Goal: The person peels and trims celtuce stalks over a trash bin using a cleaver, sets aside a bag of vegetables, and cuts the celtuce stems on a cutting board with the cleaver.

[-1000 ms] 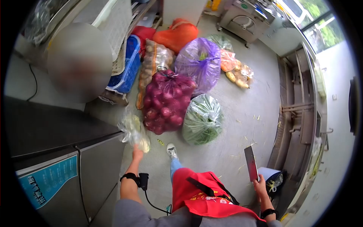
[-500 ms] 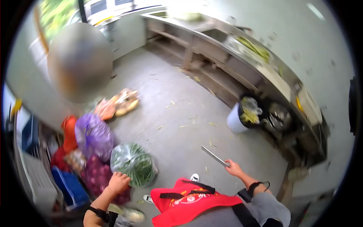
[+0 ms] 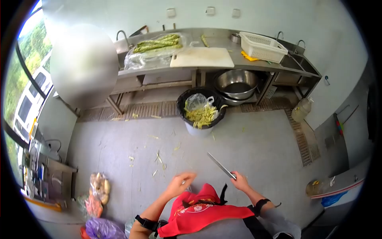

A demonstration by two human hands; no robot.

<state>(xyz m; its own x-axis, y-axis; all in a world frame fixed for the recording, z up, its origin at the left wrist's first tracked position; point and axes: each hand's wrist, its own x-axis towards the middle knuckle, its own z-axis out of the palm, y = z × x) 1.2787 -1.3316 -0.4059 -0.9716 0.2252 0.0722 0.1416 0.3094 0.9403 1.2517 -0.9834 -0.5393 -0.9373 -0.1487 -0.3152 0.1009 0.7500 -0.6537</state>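
Observation:
My right hand is closed round the handle of a knife, whose long narrow blade points forward and to the left over the floor. To its left, my left hand is raised in front of the red apron. Its fingers are smeared by motion, so I cannot make out whether anything is in them. Beyond both hands stands a pale bin with a black liner, filled with yellow-green trimmings and a clear plastic bag.
Along the wall runs a steel counter with a white cutting board, green stalks on plastic and a white basket. Metal bowls sit below. Scraps litter the floor. Bagged produce and a purple bag lie lower left.
The view has swung right, from the bagged vegetables to the counter and bin. My left hand has left its place by the bag of greens and come in front of the apron. The knife stays in my right hand.

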